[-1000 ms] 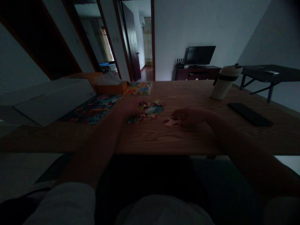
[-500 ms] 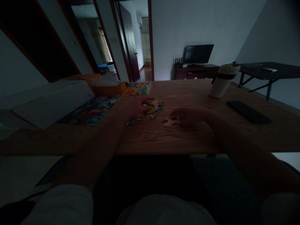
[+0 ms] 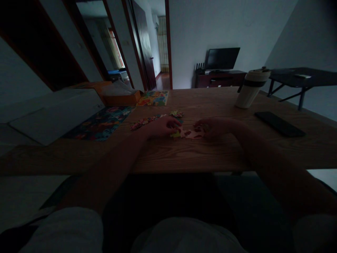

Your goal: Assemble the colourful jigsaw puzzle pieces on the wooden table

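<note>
A yellow-green jigsaw piece (image 3: 176,134) is under the fingertips of my left hand (image 3: 164,127), which is curled round it on the wooden table. Right beside it lies a small joined patch of pale pink jigsaw pieces (image 3: 193,134) with dark spots. My right hand (image 3: 216,127) grips the right end of this patch, fingers bent, hiding part of it. Whether the yellow-green piece touches the patch I cannot tell. Behind my left hand loose jigsaw pieces (image 3: 144,122) form a row, and a small heap of pieces (image 3: 177,114) lies further back.
On the left a dark printed sheet (image 3: 105,123) lies partly under a white box (image 3: 58,112). Further back are an orange box (image 3: 123,99) and a colourful picture sheet (image 3: 155,98). A tumbler (image 3: 251,89) and a dark phone-like slab (image 3: 279,123) are on the right.
My left hand has come nearer from the loose pieces, bringing a yellow-green piece to the pink patch. My right hand has stayed at the patch, which is tilted slightly differently.
</note>
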The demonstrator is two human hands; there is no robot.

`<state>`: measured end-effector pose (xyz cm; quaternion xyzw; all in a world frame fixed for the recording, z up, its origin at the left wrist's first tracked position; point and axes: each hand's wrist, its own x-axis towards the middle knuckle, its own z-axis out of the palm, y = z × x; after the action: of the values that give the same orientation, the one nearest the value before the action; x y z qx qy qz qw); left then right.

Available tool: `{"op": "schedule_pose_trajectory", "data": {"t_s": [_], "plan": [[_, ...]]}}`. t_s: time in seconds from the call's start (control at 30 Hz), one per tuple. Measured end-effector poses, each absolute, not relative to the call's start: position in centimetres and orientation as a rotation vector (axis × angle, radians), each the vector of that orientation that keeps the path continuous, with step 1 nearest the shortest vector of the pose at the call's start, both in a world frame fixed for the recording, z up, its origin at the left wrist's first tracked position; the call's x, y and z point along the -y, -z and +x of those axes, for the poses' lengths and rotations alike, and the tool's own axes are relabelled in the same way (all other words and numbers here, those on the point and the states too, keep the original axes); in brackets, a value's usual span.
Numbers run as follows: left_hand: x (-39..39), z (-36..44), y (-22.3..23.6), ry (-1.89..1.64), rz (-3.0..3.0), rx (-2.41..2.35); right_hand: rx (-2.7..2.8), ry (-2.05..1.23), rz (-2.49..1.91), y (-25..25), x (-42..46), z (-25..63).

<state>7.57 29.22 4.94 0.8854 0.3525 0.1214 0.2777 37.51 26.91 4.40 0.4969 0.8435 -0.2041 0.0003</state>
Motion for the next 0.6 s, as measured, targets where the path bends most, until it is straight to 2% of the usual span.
{"op": "schedule_pose_trajectory", "data": {"t_s": [0.33, 0.6], "plan": [[-27.8, 8.7, -4.1, -0.282, 2.774, -0.903, -2.648, 0.634, 1.556, -4.4, -26.8, 37.5], [-27.4, 8.5, -4.7, -0.179, 2.827, -0.763, -2.641, 0.592, 1.541, -4.7, -26.6, 37.3]]}}
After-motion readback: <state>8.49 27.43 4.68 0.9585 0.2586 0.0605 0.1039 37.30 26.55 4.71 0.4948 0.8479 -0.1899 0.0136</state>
